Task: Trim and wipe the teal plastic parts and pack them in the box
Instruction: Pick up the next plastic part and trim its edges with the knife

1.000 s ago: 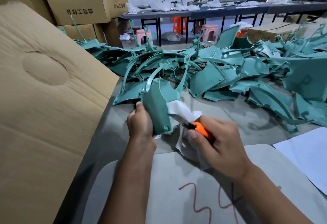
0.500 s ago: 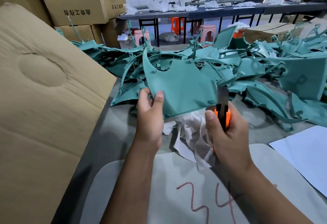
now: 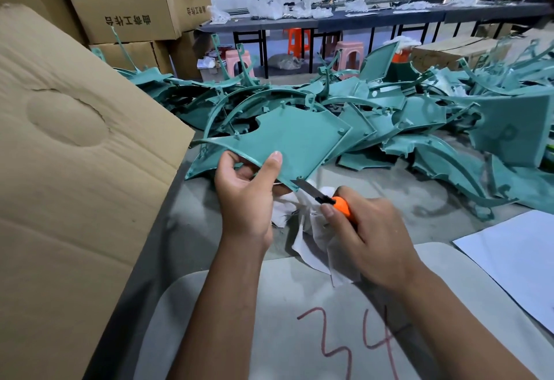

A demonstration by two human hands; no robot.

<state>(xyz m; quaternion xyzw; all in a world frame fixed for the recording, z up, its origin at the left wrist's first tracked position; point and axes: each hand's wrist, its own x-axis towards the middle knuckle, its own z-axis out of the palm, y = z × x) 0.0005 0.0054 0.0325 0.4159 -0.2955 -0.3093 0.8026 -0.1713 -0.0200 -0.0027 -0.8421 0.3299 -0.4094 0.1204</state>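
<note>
My left hand (image 3: 244, 196) grips the near edge of a flat teal plastic panel (image 3: 296, 139), thumb on top, holding it tilted over the grey table. My right hand (image 3: 371, 235) holds an orange utility knife (image 3: 338, 203) together with a white cloth (image 3: 314, 238). The knife's blade touches the panel's near corner. A large pile of teal parts (image 3: 419, 127) covers the table behind. A big cardboard box flap (image 3: 75, 169) stands at the left.
A light grey board (image 3: 269, 319) marked with red numerals lies in front of me. White paper (image 3: 515, 259) sits at the right. Stacked cartons (image 3: 126, 7) stand at the back left; benches and stools are further back.
The panel has been turned from upright to lying flatter. The knife swung from vertical beside the panel to pointing left, blade now at the panel's near corner.
</note>
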